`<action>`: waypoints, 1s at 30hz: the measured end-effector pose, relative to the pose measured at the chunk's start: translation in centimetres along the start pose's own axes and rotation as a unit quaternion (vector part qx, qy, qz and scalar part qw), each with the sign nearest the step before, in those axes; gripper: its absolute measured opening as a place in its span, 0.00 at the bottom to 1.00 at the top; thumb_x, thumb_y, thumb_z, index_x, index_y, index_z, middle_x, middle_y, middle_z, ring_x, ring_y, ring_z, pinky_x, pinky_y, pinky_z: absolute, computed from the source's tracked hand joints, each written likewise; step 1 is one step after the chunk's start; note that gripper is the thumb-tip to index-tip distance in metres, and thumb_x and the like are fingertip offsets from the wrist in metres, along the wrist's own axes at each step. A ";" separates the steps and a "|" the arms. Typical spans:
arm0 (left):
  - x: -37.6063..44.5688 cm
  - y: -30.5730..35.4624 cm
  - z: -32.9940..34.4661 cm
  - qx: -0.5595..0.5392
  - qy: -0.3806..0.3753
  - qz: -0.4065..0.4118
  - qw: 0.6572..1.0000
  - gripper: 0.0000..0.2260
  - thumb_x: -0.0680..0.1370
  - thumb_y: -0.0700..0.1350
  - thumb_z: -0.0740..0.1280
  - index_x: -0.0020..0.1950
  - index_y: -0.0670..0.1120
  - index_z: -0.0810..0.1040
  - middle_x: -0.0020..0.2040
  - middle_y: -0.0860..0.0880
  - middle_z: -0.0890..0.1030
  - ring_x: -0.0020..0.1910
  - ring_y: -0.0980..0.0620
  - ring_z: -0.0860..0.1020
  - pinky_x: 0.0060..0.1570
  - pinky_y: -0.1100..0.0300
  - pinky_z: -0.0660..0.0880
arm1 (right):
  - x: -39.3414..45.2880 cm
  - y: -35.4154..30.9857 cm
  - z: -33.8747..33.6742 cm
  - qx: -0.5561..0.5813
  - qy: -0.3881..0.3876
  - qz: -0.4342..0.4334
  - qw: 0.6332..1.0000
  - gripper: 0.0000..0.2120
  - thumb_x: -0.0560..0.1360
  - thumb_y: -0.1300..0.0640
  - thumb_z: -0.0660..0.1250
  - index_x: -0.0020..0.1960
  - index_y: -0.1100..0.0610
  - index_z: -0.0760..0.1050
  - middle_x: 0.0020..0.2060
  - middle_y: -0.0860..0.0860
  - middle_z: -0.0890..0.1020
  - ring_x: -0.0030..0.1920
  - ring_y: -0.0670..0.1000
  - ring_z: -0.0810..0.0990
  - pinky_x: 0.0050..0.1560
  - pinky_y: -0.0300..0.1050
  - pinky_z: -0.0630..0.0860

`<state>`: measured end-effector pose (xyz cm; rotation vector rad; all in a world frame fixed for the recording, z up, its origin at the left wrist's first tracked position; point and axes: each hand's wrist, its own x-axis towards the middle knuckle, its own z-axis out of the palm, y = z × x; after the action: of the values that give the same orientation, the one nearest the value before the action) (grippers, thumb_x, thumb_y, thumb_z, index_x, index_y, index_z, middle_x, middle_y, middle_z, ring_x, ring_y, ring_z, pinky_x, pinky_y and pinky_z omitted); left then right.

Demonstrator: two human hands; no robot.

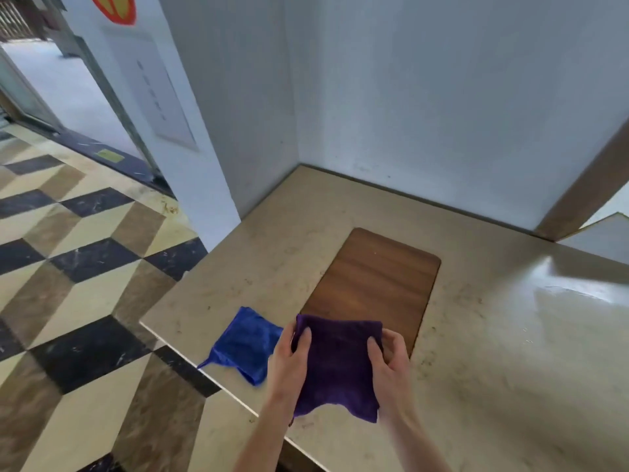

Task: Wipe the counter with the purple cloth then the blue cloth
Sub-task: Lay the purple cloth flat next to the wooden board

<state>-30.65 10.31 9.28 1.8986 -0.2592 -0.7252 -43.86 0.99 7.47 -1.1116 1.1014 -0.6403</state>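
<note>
The purple cloth [337, 366] hangs spread between 2 hands just above the near part of the counter [476, 335], its lower edge drooping free toward the person. The left hand [289, 359] pinches the cloth's upper left corner, thumb on the front face and fingers curled behind. The right hand [389, 361] grips the upper right corner the same way, fingers bunched round the edge. Both hands are clamped on the fabric, well apart from each other with the cloth stretched between them. Holding it by its 2 top corners looks like a way to open or square it up before laying it flat to wipe, so the first pass seems not yet begun.

Just left of the left hand lies the blue cloth [246, 342], rumpled on the counter near its front edge, 1 thin corner trailing over the lip. It sits close by, probably kept within reach for the second pass.

Beyond both hands, a brown wooden panel [377, 281] is set flush into the counter; the purple cloth covers its near end from this view. Farther off stand pale walls [425, 97], and away to the left of the left hand runs a patterned tile floor [68, 267].
</note>
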 end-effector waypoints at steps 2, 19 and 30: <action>2.4 0.5 -2.1 -0.001 -0.010 0.001 1.000 0.07 0.82 0.56 0.62 0.47 0.60 0.79 0.40 0.60 0.82 0.47 0.55 0.80 0.45 0.61 0.72 | 0.7 -0.2 2.8 0.010 0.015 0.004 1.000 0.05 0.83 0.58 0.65 0.53 0.47 0.77 0.42 0.36 0.86 0.42 0.38 0.85 0.35 0.31 0.78; 21.9 1.6 -4.4 0.043 -0.097 0.025 0.994 0.07 0.83 0.54 0.64 0.49 0.54 0.80 0.43 0.50 0.84 0.45 0.46 0.82 0.48 0.50 0.81 | 13.9 0.1 14.4 -0.058 0.096 0.029 0.993 0.07 0.83 0.51 0.65 0.50 0.38 0.74 0.46 0.44 0.86 0.44 0.46 0.85 0.50 0.56 0.83; 33.5 0.5 -1.7 0.120 -0.165 0.074 0.976 0.04 0.82 0.56 0.65 0.52 0.61 0.79 0.43 0.56 0.85 0.43 0.58 0.82 0.41 0.59 0.78 | 20.8 3.0 18.0 -0.104 0.171 0.010 0.980 0.03 0.84 0.51 0.62 0.54 0.42 0.71 0.43 0.48 0.86 0.40 0.46 0.84 0.45 0.48 0.82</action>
<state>-3.01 -4.92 -2.09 1.9508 -0.7179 -0.9385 -19.90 -8.97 -2.25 -1.1939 1.5005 -0.7297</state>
